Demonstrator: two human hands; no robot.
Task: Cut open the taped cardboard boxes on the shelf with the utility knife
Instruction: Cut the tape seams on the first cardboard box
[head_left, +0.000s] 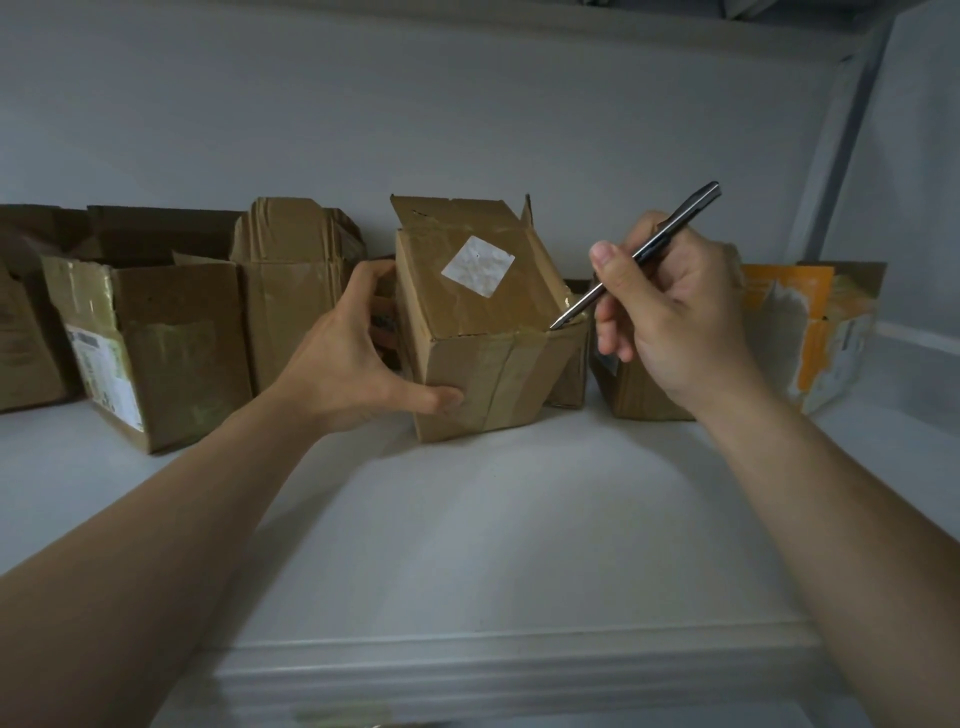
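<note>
A taped box (478, 322) stands on a white shelf (467, 519); the left hand (345, 358) grips its left side, thumb on the front. The right hand (675, 312) pinches a slim knife (639, 254), tip touching the box's top right edge

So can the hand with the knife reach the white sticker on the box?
Probably yes. The utility knife in the right hand touches the taped box at its top right edge, and the white sticker lies bare on that top face. The left hand grips the left side only.
</note>
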